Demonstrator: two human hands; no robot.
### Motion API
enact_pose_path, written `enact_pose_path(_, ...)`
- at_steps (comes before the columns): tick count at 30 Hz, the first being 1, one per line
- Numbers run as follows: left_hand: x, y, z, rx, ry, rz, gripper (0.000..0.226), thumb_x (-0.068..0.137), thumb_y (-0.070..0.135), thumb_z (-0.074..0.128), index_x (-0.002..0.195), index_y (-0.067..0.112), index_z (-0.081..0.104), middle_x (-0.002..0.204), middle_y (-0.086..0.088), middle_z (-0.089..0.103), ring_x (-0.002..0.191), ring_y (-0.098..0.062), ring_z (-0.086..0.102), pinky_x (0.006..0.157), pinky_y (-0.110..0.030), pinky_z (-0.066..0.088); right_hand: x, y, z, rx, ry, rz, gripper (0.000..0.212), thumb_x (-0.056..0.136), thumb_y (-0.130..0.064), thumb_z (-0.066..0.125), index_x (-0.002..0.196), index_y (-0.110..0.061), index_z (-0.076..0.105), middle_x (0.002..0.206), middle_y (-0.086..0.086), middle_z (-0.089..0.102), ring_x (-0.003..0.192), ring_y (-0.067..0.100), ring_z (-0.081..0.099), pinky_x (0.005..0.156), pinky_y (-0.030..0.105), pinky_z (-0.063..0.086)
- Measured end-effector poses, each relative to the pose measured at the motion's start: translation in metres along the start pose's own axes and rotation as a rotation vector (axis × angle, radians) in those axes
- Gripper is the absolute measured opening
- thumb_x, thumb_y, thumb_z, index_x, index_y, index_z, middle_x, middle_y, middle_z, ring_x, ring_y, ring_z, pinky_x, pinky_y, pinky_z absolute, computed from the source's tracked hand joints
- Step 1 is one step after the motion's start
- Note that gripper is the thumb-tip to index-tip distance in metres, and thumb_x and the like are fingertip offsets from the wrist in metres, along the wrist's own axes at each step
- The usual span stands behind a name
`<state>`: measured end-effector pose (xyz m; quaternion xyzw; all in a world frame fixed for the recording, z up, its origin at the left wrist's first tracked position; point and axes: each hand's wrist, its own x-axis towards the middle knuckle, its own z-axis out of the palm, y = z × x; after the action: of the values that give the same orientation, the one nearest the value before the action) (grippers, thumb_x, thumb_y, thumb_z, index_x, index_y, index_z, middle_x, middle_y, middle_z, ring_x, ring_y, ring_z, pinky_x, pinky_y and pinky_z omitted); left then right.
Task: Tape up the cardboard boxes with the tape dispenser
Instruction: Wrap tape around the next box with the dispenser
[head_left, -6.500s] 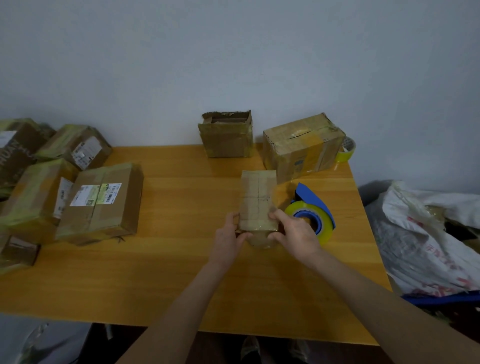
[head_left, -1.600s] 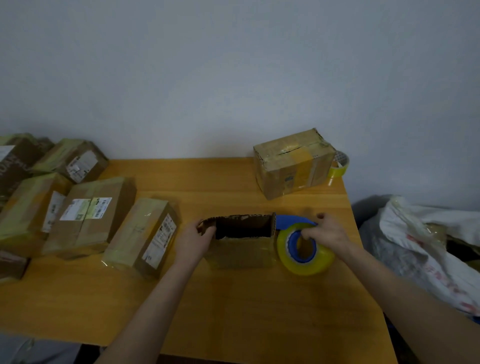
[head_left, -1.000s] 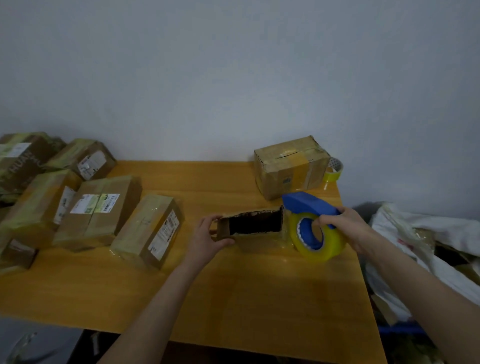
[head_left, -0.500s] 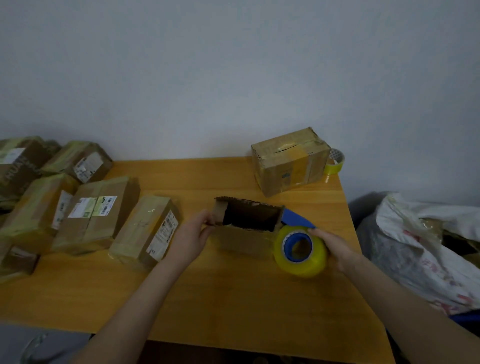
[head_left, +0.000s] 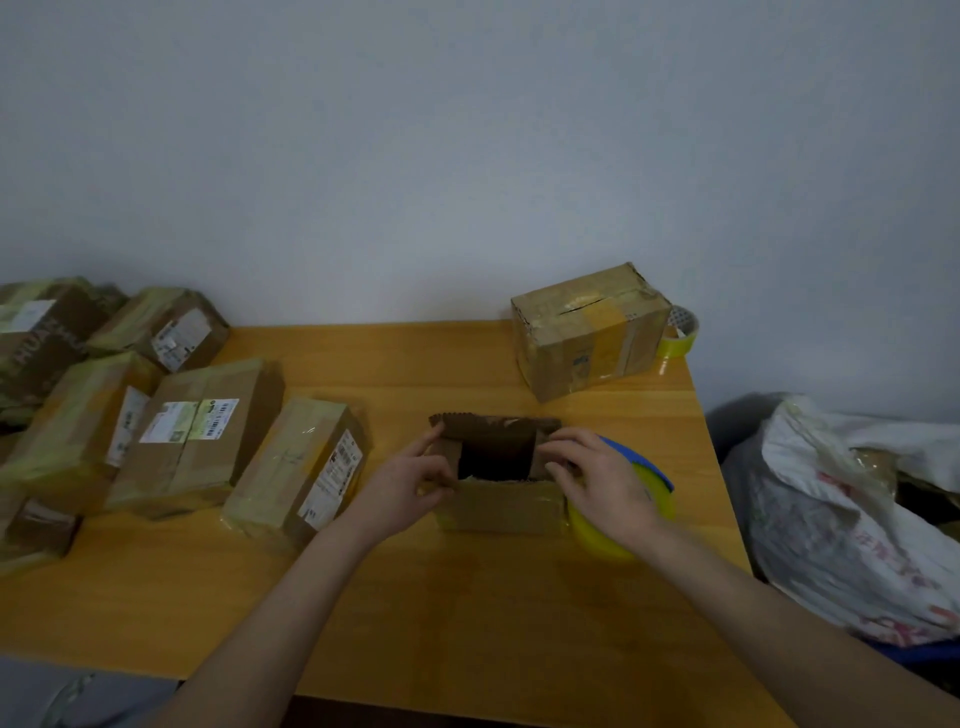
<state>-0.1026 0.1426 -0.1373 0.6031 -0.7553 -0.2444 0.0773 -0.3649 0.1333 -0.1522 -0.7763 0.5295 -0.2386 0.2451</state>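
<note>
A small open cardboard box (head_left: 501, 512) stands on the wooden table (head_left: 467, 613), its dark inside facing up. My left hand (head_left: 408, 486) pinches the flap at the box's left edge. My right hand (head_left: 597, 480) has its fingers curled over the flap at the right edge. The back flap stands up between the two hands. The tape dispenser (head_left: 652, 491), blue with a yellow roll, lies on the table just right of the box, partly hidden behind my right hand.
Several taped boxes (head_left: 202, 431) lie along the table's left side, the nearest (head_left: 296, 467) close to my left arm. Another taped box (head_left: 587, 332) and a spare tape roll (head_left: 680, 332) sit at the back right. A white plastic bag (head_left: 841, 519) bulges beyond the right edge.
My right hand has let go of the tape dispenser, which now lies beside the box, and has moved onto the box's right flap. My left hand stays at the left flap.
</note>
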Motion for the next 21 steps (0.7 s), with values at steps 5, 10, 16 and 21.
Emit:
enact_pose_path(5, 0.007, -0.002, 0.0, -0.016, -0.015, 0.0, 0.02, 0.087, 0.027, 0.069, 0.074, 0.033, 0.054, 0.158, 0.015, 0.014, 0.082, 0.005, 0.055, 0.07, -0.009, 0.04, 0.011, -0.011, -0.004, 0.057, -0.126, 0.111, 0.031, 0.101, -0.031, 0.048, 0.125, -0.019, 0.065, 0.111, -0.003, 0.067, 0.091, 0.009, 0.062, 0.074, 0.017, 0.047)
enact_pose_path(10, 0.015, -0.007, 0.005, -0.117, 0.207, -0.127, 0.084, 0.074, 0.035, 0.08, 0.144, 0.035, 0.032, 0.15, 0.015, 0.014, 0.109, -0.014, 0.054, 0.09, -0.031, 0.052, 0.018, -0.004, -0.003, 0.091, -0.162, 0.187, 0.033, 0.085, -0.043, 0.07, 0.108, -0.024, 0.056, 0.104, -0.009, 0.046, 0.09, 0.011, 0.053, 0.074, 0.02, 0.044)
enact_pose_path(16, 0.011, -0.005, 0.013, 0.026, 0.225, -0.129, 0.04, 0.086, 0.035, 0.068, 0.124, 0.026, 0.064, 0.13, 0.005, 0.052, 0.119, -0.017, 0.047, 0.098, -0.032, 0.043, 0.02, -0.005, 0.01, -0.214, -0.113, 0.226, 0.053, 0.088, -0.054, 0.06, 0.133, -0.03, 0.05, 0.122, -0.003, 0.04, 0.107, 0.017, 0.046, 0.076, 0.027, 0.046)
enact_pose_path(21, 0.006, 0.0, 0.026, -0.131, 0.22, -0.194, 0.034, 0.095, 0.022, 0.059, 0.128, 0.024, 0.06, 0.146, -0.006, 0.041, 0.13, -0.025, 0.042, 0.101, -0.035, 0.042, 0.017, 0.001, 0.019, -0.096, -0.141, 0.251, 0.042, 0.094, -0.05, 0.054, 0.131, -0.032, 0.058, 0.137, -0.003, 0.043, 0.121, 0.019, 0.047, 0.095, 0.032, 0.045)
